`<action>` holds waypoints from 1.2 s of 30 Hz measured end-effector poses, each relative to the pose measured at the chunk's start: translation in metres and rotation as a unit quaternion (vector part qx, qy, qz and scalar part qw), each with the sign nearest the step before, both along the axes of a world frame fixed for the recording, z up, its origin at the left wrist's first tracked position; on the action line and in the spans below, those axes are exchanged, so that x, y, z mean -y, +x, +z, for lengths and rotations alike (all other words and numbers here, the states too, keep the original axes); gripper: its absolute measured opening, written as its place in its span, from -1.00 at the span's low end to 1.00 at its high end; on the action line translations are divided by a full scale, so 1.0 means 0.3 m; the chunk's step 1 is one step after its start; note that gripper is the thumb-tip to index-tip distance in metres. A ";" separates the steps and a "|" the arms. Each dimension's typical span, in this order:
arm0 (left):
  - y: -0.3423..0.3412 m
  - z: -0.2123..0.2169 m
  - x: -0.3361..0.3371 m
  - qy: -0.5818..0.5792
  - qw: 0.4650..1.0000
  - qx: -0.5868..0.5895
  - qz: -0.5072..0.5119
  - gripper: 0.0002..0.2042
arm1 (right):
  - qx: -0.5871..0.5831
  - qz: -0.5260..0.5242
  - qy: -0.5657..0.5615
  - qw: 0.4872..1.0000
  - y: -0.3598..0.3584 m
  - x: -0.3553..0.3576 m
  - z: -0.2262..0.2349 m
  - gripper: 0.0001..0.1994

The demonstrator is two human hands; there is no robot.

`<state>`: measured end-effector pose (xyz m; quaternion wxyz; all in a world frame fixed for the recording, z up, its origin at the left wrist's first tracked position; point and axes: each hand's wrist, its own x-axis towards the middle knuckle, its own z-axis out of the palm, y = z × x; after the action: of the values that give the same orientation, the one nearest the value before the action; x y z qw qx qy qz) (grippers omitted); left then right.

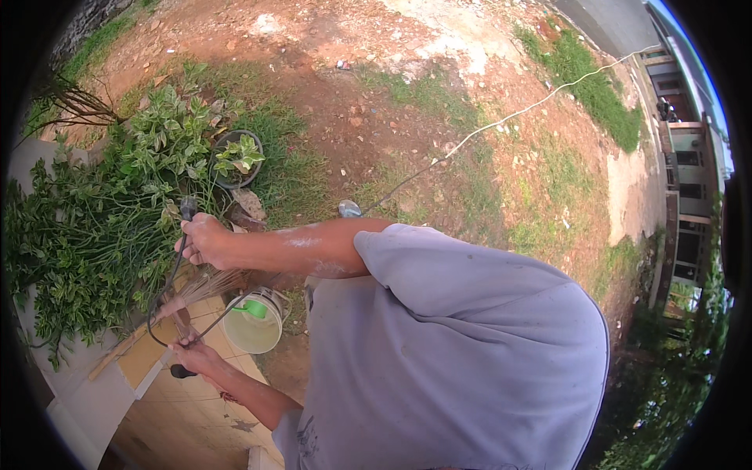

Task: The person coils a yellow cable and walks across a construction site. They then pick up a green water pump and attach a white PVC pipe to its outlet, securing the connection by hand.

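Observation:
My right hand, the upper one in the head view, is closed around a dark electric cord near its black plug-like end. This end stands up beyond the fingers in front of the leaves. Below it, my left hand is closed on the same cord, which loops between the hands. A black rounded piece sticks out beside the left hand; whether it is held is unclear. From there the cord passes under my right forearm and out over the ground.
A stick broom lies by the yellow tiled ledge. Beside it stands a pale bucket with a green dipper. Leafy plants and a potted plant grow at left. A pale cord stretch crosses the dirt.

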<state>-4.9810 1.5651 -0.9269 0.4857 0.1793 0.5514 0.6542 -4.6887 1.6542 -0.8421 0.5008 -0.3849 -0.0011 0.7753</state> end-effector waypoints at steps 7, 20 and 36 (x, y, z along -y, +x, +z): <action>0.382 -0.125 0.016 -0.131 0.980 -0.060 -0.137 -0.85 | 0.135 -0.043 0.042 0.989 0.135 -0.027 -0.037 -0.81; 0.728 -0.269 0.045 -0.271 0.886 -0.079 -0.367 -0.76 | 0.465 0.068 0.161 0.868 0.176 0.079 -0.285 -0.74; 0.233 -0.463 0.805 -0.463 0.877 -0.051 -0.120 -0.83 | 0.534 0.181 0.153 0.812 -0.008 -0.125 -0.597 -0.68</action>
<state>-4.9112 1.3237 -1.0658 0.5592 0.0315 0.7895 0.2511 -4.6912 1.6917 -1.0211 0.3246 -0.6492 -0.4568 0.5142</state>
